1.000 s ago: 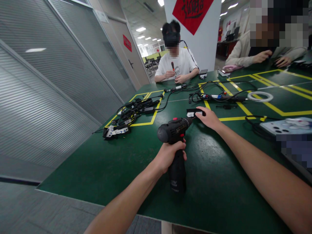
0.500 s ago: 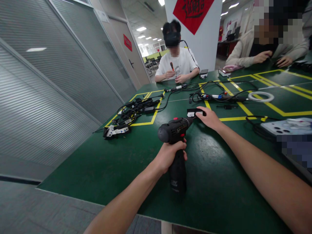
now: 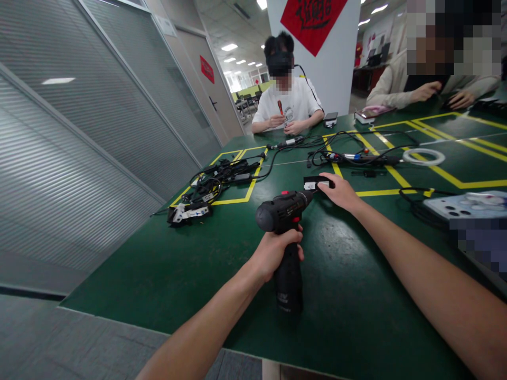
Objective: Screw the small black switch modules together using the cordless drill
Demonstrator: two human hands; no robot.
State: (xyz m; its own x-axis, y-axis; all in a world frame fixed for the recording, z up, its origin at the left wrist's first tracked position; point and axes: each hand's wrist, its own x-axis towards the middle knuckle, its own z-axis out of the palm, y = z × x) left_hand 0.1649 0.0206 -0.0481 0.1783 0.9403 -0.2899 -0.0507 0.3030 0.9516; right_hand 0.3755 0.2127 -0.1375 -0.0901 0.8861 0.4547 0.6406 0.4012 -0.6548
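Note:
My left hand (image 3: 279, 250) is wrapped round the grip of a black cordless drill (image 3: 283, 211) with red buttons. The drill stands upright near the table's front part, its chuck aimed away from me and to the right. At the drill's tip lies a small black box-shaped piece with a white label (image 3: 311, 185). My right hand (image 3: 336, 191) grips this piece from its right side, fingers over the far edge and thumb in front. The chuck end and the piece overlap in view, so I cannot tell whether the bit touches it.
The green table (image 3: 166, 274) bears yellow tape lines. A heap of black cables (image 3: 222, 179) lies left, with a black-and-white part (image 3: 190, 212) before it. Further right are a pen-like tool (image 3: 352, 157), a white ring (image 3: 423, 157) and a phone (image 3: 467, 203). Two people sit across.
My hands, the drill and the black piece stay practically where they were. Across the table, the person in white tilts the red-handled tool slightly.

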